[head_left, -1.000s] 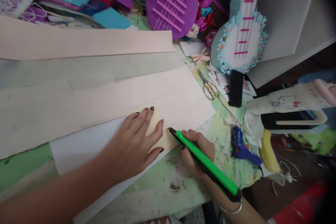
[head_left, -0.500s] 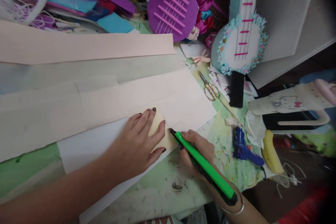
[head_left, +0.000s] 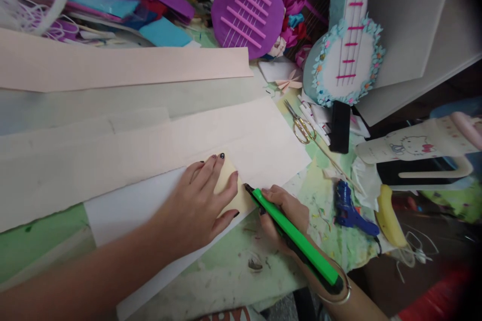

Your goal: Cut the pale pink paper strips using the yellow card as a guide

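Note:
My left hand (head_left: pixel 201 203) lies flat with fingers spread, pressing on a pale yellow card (head_left: pixel 244 199). Under the card are a white sheet (head_left: pixel 128 195) and, farther up, a long pale pink sheet (head_left: pixel 259 125). Wrapped around a green utility knife (head_left: pixel 297 243), my right hand (head_left: pixel 288 210) is just right of the left one. The knife's dark tip meets the card's right edge; whether the blade touches it I cannot tell.
Scissors (head_left: pixel 303 128), a black phone (head_left: pixel 340 127) and a blue glue gun (head_left: pixel 354 215) lie to the right, near a banana (head_left: pixel 390 218) and a tumbler (head_left: pixel 417 143). A purple instrument model (head_left: pixel 250 20) and a light-blue one (head_left: pixel 346 60) stand behind. A folded pink strip (head_left: pixel 150 67) crosses the back.
My right hand and the knife have shifted very slightly to the right and down. My left hand keeps nearly the same place on the card.

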Motion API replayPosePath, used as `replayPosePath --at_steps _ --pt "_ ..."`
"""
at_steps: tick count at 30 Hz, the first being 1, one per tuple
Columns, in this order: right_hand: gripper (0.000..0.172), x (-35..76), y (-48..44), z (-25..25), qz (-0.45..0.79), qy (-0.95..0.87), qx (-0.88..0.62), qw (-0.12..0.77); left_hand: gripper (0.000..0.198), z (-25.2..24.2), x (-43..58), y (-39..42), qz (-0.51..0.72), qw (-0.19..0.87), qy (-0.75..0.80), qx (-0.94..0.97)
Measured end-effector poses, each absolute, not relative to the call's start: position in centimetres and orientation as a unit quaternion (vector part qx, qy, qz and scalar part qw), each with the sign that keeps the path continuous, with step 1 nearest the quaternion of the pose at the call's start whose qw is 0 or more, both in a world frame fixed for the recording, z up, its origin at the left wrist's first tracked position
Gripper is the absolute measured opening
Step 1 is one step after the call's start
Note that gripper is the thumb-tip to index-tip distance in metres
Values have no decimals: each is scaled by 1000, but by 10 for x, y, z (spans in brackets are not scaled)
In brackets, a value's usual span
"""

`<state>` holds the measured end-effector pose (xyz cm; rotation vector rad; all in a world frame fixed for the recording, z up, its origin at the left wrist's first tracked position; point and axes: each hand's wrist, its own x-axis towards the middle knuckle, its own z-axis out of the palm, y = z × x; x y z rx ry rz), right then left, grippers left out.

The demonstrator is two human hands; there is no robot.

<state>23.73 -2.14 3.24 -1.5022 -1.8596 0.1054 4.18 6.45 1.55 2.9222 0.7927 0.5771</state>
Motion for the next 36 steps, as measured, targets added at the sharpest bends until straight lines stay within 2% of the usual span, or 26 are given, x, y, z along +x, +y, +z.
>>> replayPosePath --at_steps 20,36 --pt "28 238 -21 30 28 -724 -567 391 47 16 42 65 159 35 262 951" --pt "30 239 -25 38 52 -731 -569 374 48 17 41 65 164 28 262 951"
